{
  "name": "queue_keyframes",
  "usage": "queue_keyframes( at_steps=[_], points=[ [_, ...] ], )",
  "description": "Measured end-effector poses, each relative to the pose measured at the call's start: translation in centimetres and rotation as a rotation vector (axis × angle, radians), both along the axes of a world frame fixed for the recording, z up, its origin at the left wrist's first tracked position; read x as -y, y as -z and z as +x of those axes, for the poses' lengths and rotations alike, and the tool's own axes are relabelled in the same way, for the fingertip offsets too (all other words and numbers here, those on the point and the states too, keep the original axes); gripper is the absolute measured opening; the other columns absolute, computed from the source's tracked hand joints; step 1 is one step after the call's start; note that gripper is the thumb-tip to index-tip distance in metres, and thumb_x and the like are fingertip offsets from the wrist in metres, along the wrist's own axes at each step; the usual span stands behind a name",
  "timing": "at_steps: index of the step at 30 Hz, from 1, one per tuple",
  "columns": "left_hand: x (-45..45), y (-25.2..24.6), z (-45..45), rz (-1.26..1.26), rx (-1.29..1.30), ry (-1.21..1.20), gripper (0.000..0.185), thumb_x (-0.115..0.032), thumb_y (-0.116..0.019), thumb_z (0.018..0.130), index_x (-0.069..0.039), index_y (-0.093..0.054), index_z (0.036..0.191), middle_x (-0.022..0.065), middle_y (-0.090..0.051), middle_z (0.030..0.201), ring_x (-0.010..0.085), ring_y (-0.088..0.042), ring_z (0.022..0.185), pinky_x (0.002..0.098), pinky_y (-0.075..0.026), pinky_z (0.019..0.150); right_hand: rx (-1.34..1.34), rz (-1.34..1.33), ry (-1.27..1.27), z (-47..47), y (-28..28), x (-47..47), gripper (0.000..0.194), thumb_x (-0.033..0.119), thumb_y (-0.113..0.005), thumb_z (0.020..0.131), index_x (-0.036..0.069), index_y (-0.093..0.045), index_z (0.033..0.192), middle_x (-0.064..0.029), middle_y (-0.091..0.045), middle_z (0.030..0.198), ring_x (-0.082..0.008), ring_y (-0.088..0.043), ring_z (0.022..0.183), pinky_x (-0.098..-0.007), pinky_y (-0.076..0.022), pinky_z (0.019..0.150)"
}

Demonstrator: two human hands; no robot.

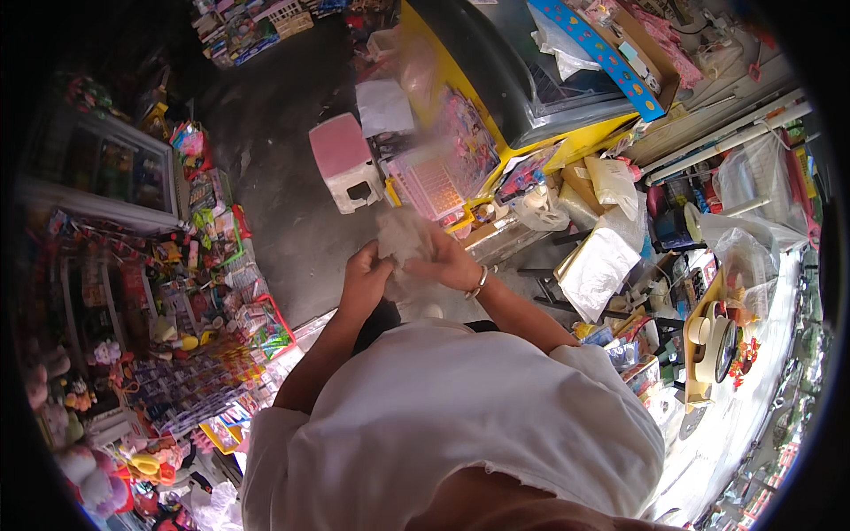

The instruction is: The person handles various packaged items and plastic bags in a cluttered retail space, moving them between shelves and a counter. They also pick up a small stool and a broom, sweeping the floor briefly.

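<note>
My left hand (366, 271) and my right hand (450, 264) are together in front of my body. Between them is a crumpled, pale grey-white piece of soft material (402, 233), gripped from both sides. It is blurred, so I cannot tell if it is cloth, tissue or thin plastic. The thumbs of both hands press on its near edge. A metal bracelet (477, 283) circles my right wrist. Just beyond the hands stands a plastic stool (345, 159) with a pink top and white legs. To its right are pink packaged sheets (425, 179).
A yellow and black display case (498, 73) rises ahead, with a blue-edged cardboard box (611, 60) on top. Shelves of packaged goods (212, 265) line the left. At right, wrapped parcels (601, 265) and a pale kitchen-type scale (714, 342) crowd the side. Dark floor (279, 172) lies between.
</note>
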State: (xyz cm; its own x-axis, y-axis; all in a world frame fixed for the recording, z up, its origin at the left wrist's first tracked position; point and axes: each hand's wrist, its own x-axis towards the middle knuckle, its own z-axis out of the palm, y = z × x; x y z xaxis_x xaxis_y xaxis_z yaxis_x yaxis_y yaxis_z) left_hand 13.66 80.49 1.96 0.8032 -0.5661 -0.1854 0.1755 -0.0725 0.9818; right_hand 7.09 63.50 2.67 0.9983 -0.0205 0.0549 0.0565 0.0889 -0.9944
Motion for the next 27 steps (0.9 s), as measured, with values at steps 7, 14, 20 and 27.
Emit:
queue_keyframes(
  at_steps=[7, 14, 20, 27],
  points=[
    [-1.4, 2.5, 8.3, -0.022, -0.028, -0.034, 0.035, -0.013, -0.058, 0.090, -0.002, -0.051, 0.122, 0.0060, -0.058, 0.110, 0.0101, -0.057, 0.092, 0.0234, -0.045, 0.077, 0.069, 0.095, 0.441, 8.8, -5.8, 11.9, 0.042, -0.004, -0.052, 0.083, 0.005, -0.053, 0.123, 0.0010, -0.061, 0.106, -0.0083, -0.057, 0.093, -0.0246, -0.0460, 0.086],
    [-5.9, 8.6, 22.4, 0.159, -0.108, 0.030, 0.028, -0.014, -0.059, 0.089, -0.001, -0.055, 0.114, 0.0056, -0.062, 0.098, 0.0096, -0.057, 0.083, 0.0226, -0.045, 0.069, 0.378, -0.528, 1.223, 25.2, -13.3, 29.8, 0.039, 0.010, -0.059, 0.081, 0.006, -0.057, 0.119, -0.0079, -0.065, 0.102, -0.0139, -0.060, 0.089, -0.0266, -0.0473, 0.081],
    [-10.0, 9.2, 32.4, 0.317, -0.208, 0.052, 0.029, -0.014, -0.060, 0.088, 0.000, -0.056, 0.112, 0.0072, -0.062, 0.098, 0.0118, -0.058, 0.084, 0.0236, -0.046, 0.069, -0.067, -1.259, 1.160, 37.4, -9.9, 36.5, 0.040, 0.021, -0.063, 0.076, 0.014, -0.061, 0.115, -0.0114, -0.063, 0.113, -0.0290, -0.058, 0.106, -0.0355, -0.0458, 0.087],
    [-10.5, 8.7, 39.6, 0.393, -0.232, 0.165, 0.029, -0.013, -0.059, 0.087, 0.000, -0.055, 0.113, 0.0083, -0.062, 0.102, 0.0148, -0.060, 0.089, 0.0242, -0.046, 0.071, -0.552, -1.276, 0.692, 34.9, -5.1, 38.6, 0.038, 0.009, -0.052, 0.079, 0.023, -0.067, 0.111, -0.0164, -0.066, 0.096, -0.0247, -0.064, 0.084, -0.0326, -0.0486, 0.075]
  ],
)
